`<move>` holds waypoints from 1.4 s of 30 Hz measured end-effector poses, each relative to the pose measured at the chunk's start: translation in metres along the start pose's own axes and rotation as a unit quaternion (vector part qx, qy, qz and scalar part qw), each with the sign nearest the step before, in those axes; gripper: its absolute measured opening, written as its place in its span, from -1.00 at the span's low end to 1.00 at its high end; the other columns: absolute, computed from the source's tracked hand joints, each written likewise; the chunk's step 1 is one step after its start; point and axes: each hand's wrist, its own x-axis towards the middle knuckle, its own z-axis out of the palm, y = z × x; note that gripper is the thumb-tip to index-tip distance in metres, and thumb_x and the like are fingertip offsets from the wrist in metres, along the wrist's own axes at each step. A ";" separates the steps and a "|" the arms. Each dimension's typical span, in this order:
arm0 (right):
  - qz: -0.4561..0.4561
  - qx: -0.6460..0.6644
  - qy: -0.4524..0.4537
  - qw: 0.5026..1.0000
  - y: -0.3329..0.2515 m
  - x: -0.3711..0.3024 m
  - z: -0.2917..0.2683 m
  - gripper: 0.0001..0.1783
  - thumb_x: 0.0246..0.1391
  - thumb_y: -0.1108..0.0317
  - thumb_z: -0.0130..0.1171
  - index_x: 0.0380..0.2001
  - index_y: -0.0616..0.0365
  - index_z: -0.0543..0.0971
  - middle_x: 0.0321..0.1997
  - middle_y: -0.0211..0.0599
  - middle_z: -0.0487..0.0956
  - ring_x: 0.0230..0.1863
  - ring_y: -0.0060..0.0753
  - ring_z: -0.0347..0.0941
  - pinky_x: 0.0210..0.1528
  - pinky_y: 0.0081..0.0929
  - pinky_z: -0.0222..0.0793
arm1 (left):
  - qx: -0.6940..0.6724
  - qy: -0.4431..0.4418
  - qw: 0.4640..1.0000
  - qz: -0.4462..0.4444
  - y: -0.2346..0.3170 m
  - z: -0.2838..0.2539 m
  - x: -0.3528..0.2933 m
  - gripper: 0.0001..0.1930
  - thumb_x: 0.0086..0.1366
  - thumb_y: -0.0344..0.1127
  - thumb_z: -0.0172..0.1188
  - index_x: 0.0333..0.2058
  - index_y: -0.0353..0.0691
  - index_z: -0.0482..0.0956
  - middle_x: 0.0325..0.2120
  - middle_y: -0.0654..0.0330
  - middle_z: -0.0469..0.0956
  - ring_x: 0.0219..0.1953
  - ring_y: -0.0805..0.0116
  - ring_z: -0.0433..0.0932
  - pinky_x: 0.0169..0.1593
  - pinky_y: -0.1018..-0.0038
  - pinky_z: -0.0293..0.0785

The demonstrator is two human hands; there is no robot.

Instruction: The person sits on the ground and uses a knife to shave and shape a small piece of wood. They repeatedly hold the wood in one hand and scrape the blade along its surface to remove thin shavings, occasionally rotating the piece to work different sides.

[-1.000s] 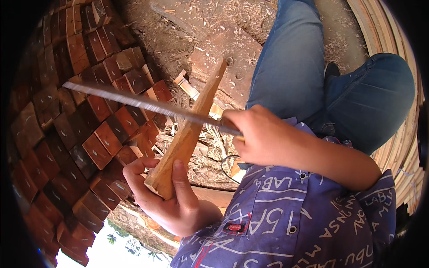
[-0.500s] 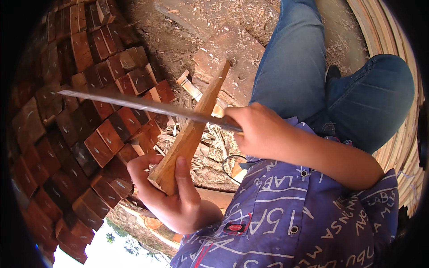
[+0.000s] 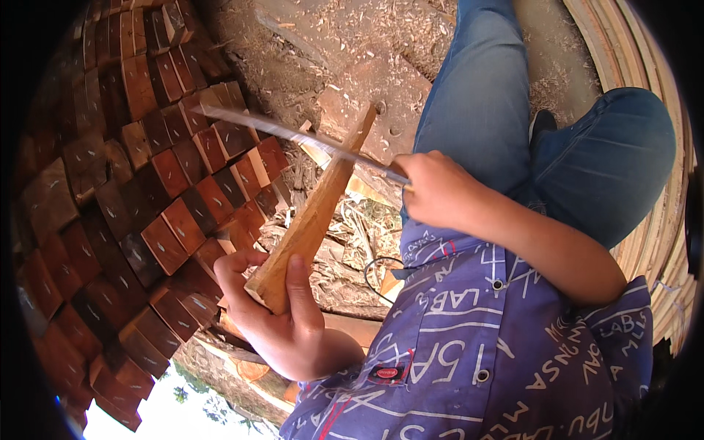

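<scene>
My left hand (image 3: 282, 323) grips the thick lower end of a tapered piece of pale brown wood (image 3: 304, 231). Its thumb lies along one face and the fingers curl round the far side. The wood slants up to a narrow, roughly cut end. Closed in my right hand (image 3: 440, 189) is a long narrow metal blade (image 3: 275, 130), blurred by motion toward its tip. The blade crosses the wood near the narrow end. Whether it touches the wood I cannot tell, and most of its handle is hidden in my fist.
Stacked reddish-brown wooden blocks (image 3: 172, 235) fill the left side. Wood chips and shavings (image 3: 359, 231) litter the ground beneath the wood. A flat board (image 3: 378, 95) lies beyond, with loose offcuts about. Long pale strips (image 3: 623, 44) curve along the right, past my bent legs (image 3: 601, 169).
The blade and my right hand have moved up and to the right, from the middle of the wood to near its narrow end. My left hand stays almost still.
</scene>
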 end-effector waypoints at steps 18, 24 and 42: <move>-0.049 0.055 -0.088 0.993 -0.053 -0.021 -0.003 -0.67 -0.13 0.56 0.14 -0.19 0.36 0.56 -0.45 0.13 0.60 -0.37 0.15 0.60 -0.28 -0.02 0.52 | -0.020 0.027 0.999 0.031 -0.015 0.001 0.001 -0.77 0.16 -0.43 0.26 -0.30 -0.27 0.37 -0.43 0.20 0.34 -0.41 0.48 0.35 -0.37 0.56 0.28; -0.074 0.051 -0.024 0.996 -0.020 -0.007 0.006 -0.76 -0.16 0.61 0.10 -0.32 0.32 0.53 -0.51 0.23 0.54 -0.36 0.23 0.57 -0.32 -0.02 0.44 | -0.017 0.041 0.999 0.011 -0.012 0.005 0.000 -0.77 0.18 -0.43 0.26 -0.30 -0.27 0.36 -0.42 0.21 0.34 -0.42 0.49 0.35 -0.37 0.59 0.28; -0.045 0.035 -0.066 0.996 -0.041 -0.009 -0.001 -0.74 -0.16 0.55 0.13 -0.30 0.32 0.55 -0.50 0.19 0.55 -0.39 0.23 0.56 -0.29 0.01 0.46 | -0.051 0.022 0.998 0.005 -0.030 0.006 0.009 -0.73 0.19 -0.38 0.30 -0.26 -0.29 0.36 -0.43 0.22 0.34 -0.42 0.47 0.36 -0.35 0.56 0.33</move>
